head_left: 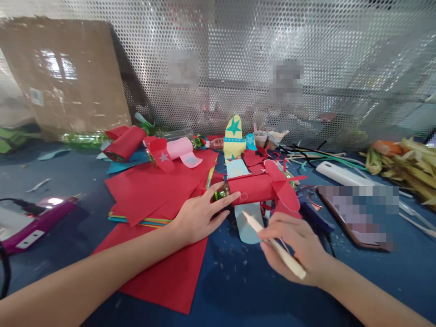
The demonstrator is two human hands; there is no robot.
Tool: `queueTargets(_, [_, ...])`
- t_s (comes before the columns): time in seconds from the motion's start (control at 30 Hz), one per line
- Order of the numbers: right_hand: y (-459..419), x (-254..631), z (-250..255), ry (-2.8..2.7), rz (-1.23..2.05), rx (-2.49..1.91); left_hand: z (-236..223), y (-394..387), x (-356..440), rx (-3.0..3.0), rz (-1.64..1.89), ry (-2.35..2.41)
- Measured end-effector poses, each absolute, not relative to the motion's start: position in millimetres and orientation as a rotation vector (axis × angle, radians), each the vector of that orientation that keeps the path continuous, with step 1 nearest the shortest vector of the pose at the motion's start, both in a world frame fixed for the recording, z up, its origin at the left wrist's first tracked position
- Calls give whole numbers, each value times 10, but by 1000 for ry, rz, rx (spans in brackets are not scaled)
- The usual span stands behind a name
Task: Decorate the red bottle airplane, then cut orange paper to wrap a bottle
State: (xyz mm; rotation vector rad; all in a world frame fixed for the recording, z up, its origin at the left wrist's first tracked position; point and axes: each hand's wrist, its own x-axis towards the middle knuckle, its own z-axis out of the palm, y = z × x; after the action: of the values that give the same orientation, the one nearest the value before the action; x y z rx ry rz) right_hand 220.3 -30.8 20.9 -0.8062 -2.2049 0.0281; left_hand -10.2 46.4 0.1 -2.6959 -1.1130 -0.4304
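A toy plane (256,187) made from a plastic bottle wrapped in red paper lies on its side before me. It has pale blue paper wings (250,227) and red tail pieces (282,185). A small pale circle (244,196) shows on the red wrap. My left hand (199,217) steadies the plane at its bottle neck, one finger resting on the red paper. In my right hand (298,247) is a white marker (289,262), its tip over the near wing, just below the circle; I cannot tell whether it touches.
Red paper sheets (170,281) lie under my left arm. Behind are other paper-covered bottles (126,144) and a yellow paper piece with stars (233,136). To the right lie a phone (350,218) and white device (344,175); at left, a purple power strip (44,222). Perforated metal (238,45) stands behind.
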Motion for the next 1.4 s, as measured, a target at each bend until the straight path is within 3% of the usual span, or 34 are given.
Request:
queueTargets(0.43, [-152, 2335, 155, -1898, -43, -1171, 8, 471, -98, -2712, -411, -1159])
queueTargets(1.4, [-112, 2314, 142, -1914, 81, -1286, 12, 462, -98, -2714, -394, -1145])
